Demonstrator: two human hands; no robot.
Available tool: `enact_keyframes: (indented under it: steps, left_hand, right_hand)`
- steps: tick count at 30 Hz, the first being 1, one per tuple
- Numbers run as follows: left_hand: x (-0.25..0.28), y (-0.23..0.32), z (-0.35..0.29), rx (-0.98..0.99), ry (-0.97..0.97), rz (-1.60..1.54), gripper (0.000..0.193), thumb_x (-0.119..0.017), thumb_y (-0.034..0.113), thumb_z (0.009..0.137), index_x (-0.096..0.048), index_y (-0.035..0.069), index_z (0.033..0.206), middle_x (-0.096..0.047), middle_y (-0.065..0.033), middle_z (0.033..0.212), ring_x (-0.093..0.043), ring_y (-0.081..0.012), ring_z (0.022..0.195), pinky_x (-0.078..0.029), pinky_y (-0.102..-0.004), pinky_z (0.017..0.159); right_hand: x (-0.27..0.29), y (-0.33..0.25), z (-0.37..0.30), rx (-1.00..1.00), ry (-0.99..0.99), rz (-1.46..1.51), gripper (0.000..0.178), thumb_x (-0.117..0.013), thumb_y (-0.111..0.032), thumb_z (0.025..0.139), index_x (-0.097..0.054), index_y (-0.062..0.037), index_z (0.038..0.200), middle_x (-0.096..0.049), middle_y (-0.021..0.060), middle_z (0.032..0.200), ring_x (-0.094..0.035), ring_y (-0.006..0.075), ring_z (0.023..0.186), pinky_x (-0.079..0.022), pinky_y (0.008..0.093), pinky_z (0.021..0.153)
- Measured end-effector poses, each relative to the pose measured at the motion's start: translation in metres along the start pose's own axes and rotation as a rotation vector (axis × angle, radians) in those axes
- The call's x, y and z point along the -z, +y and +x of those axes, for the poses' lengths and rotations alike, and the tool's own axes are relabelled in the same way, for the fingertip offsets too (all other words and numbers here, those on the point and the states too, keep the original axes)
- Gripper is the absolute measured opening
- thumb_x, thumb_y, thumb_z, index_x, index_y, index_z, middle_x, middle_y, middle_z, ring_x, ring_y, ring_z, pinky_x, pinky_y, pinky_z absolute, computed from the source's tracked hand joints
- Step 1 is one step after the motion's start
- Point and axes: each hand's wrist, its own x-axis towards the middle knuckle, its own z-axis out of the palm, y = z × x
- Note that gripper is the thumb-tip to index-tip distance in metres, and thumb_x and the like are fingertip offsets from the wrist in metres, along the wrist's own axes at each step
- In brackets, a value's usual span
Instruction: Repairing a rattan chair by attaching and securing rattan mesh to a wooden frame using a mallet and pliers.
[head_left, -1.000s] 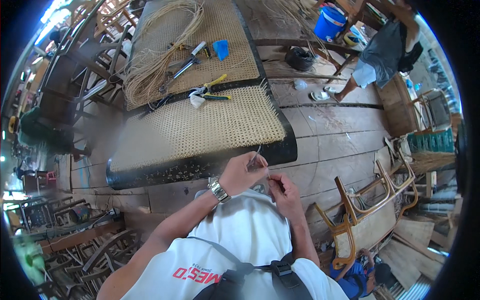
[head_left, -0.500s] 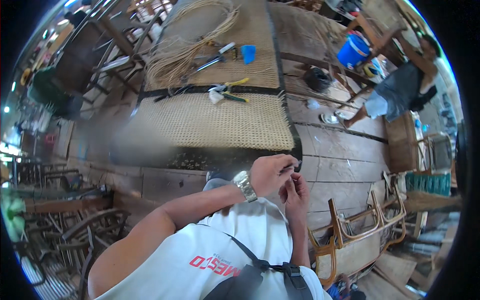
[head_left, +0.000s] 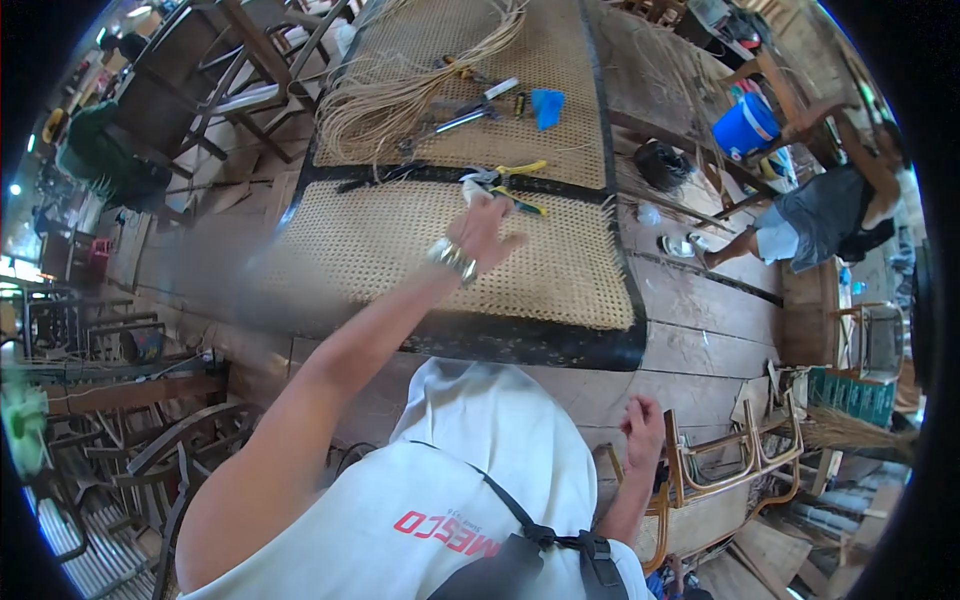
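My left hand (head_left: 484,236), with a metal-banded watch on the wrist, reaches over the woven cane panel (head_left: 560,280) with its black border. Its fingers stretch to a small white wad (head_left: 471,189); the thumb stands apart. Whether the fingertips touch the wad is unclear. Beside them lie pliers with yellow handles (head_left: 522,168) and a tool with a green and yellow handle (head_left: 530,208). Off the panel's near right corner, my right hand (head_left: 643,432) is raised with curled fingers; anything inside is hidden. Farther up are a cane coil (head_left: 365,115), a metal tool (head_left: 462,121) and a blue piece (head_left: 547,108).
At the right, another person (head_left: 815,215) works by a blue bucket (head_left: 745,126). A black bag (head_left: 662,166) sits on the plank floor between us. A rattan chair frame (head_left: 735,458) lies near my right arm. Wooden chairs (head_left: 255,60) crowd the far left.
My hands were together at the panel's near right edge. They have parted: the left moved forward and left to the tools, the right moved down and right. The view has shifted slightly.
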Motion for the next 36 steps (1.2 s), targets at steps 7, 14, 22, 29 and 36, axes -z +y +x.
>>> enact_keyframes:
  steps: [7,14,22,29,36]
  left_hand:
    - [-0.034,-0.093,0.079,0.148,-0.133,0.097,0.065,-0.074,0.048,0.081,-0.057,0.006,0.128,-0.045,-0.0212,0.133,-0.063,-0.0409,0.103,-0.054,-0.0473,0.088]
    - [-0.022,-0.101,0.098,-0.098,-0.121,0.176,0.051,-0.069,0.037,0.088,-0.059,0.006,0.126,-0.054,-0.0180,0.128,-0.066,-0.0362,0.101,-0.054,-0.0444,0.086]
    - [-0.074,-0.080,0.141,-0.494,-0.412,0.193,0.021,-0.063,0.026,0.093,-0.065,0.010,0.106,-0.058,-0.0125,0.103,-0.068,-0.0338,0.091,-0.055,-0.0467,0.073]
    - [-0.034,-0.079,0.117,-0.345,-0.228,0.294,0.018,-0.060,0.015,0.090,-0.063,0.008,0.107,-0.057,-0.0173,0.102,-0.069,-0.0351,0.087,-0.056,-0.0448,0.069]
    - [0.018,-0.119,0.101,-0.122,-0.223,0.694,0.031,-0.068,0.017,0.082,-0.063,0.006,0.111,-0.061,-0.0220,0.107,-0.067,-0.0367,0.095,-0.057,-0.0473,0.076]
  right_hand:
    - [0.088,0.164,-0.048,-0.164,0.321,-0.481,0.010,-0.065,-0.011,0.095,-0.065,-0.0012,0.098,-0.057,-0.0006,0.076,-0.052,0.0085,0.063,-0.042,0.0241,0.056]
    - [0.074,0.241,-0.136,-0.143,0.339,-0.444,0.014,-0.068,-0.011,0.086,-0.069,0.0020,0.092,-0.065,0.0105,0.075,-0.060,0.0195,0.066,-0.048,0.0341,0.063]
    - [0.053,0.248,-0.148,-0.084,0.341,-0.792,0.017,-0.070,-0.016,0.086,-0.070,0.0003,0.093,-0.068,0.0141,0.079,-0.064,0.0217,0.074,-0.049,0.0356,0.070]
    - [0.040,0.240,-0.157,-0.194,0.308,-0.619,0.021,-0.070,-0.019,0.086,-0.070,0.0010,0.093,-0.070,0.0173,0.083,-0.066,0.0296,0.076,-0.051,0.0388,0.071]
    - [0.041,0.247,-0.177,-0.187,0.286,-0.672,0.022,-0.070,-0.020,0.085,-0.070,0.0005,0.093,-0.070,0.0183,0.083,-0.067,0.0312,0.076,-0.052,0.0394,0.071]
